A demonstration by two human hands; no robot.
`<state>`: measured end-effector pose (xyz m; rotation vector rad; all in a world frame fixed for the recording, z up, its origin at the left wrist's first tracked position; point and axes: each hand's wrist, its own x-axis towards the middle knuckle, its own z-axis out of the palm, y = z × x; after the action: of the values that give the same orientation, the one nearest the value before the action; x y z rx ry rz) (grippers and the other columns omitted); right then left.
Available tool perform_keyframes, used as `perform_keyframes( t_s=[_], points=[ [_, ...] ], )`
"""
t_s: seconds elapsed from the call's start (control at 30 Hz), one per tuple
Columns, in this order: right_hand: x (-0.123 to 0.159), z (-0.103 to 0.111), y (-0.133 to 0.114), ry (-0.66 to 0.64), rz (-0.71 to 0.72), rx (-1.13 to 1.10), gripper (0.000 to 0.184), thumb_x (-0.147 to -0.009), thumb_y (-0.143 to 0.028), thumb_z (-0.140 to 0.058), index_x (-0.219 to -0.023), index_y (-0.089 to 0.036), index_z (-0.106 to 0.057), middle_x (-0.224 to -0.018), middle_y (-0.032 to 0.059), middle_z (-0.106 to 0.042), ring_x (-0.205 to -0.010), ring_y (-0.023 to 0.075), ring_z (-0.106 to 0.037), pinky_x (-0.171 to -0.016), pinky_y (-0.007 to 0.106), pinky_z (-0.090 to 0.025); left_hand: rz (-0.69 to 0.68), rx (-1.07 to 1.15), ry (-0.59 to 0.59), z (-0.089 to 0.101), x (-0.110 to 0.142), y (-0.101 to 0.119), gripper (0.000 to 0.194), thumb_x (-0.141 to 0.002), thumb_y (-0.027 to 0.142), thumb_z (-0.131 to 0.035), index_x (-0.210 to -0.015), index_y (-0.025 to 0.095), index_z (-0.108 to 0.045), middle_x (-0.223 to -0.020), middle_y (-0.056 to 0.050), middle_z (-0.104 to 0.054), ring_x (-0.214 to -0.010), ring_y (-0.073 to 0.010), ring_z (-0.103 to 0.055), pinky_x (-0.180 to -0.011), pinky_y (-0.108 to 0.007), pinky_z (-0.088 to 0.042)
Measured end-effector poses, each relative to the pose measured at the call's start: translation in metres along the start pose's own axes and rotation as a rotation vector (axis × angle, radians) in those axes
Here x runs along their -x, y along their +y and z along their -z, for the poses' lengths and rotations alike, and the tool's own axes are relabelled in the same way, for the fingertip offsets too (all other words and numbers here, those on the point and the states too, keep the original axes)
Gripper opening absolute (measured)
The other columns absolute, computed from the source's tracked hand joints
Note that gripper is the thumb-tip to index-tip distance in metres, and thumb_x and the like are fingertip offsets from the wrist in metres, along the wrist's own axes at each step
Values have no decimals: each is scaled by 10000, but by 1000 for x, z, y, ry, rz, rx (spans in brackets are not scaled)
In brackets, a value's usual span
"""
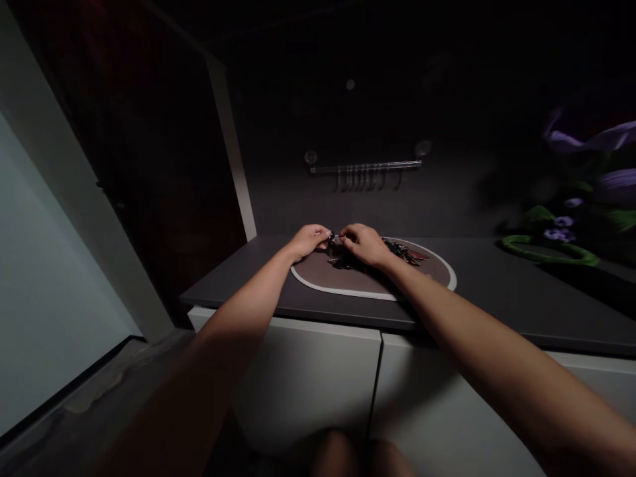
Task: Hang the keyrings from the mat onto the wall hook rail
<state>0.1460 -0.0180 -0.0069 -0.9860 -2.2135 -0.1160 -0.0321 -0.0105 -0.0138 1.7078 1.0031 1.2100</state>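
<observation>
My left hand (309, 241) is closed in a pinch around a bunch of keys (340, 261), small, dark and shiny, which hangs down onto the mat. Just to its right, the fingertips of my right hand (365, 244) are pinched together at the top of the same bunch. A thin piece shows between the two hands, too small to make out. More keys (407, 253), dark and metallic with some red among them, lie in a heap beyond my right wrist. Under everything is a brown oval mat (342, 290) with a pale rim.
The mat lies on a dark countertop (238, 278) over white cabinet doors (308, 371). A clear rail (368, 167) with several hooks is fixed to the dark wall behind. Purple flowers (561, 228) with a green looped stem (551, 252) stand at the right.
</observation>
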Motion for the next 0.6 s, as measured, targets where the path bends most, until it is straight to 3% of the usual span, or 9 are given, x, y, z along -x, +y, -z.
perform_keyframes(
  t_s=[0.3,0.6],
  points=[
    [2,-5,-4,91,69,-16,238,-750,-405,-536,-803,-175,-565,-781,39,-555,-712,135,-495,-645,234,-359,51,228,-19,-5,5,7,231,-698,277,-635,-805,86,-561,-693,-13,-588,-603,-57,-565,-688,-242,-476],
    [3,-4,-6,113,46,12,169,-755,-343,-539,-785,-178,-558,-781,42,-541,-705,137,-485,-635,235,-354,57,298,-37,-8,8,11,184,-716,233,-621,-808,86,-560,-702,-18,-589,-630,-68,-574,-736,-292,-490]
  ],
)
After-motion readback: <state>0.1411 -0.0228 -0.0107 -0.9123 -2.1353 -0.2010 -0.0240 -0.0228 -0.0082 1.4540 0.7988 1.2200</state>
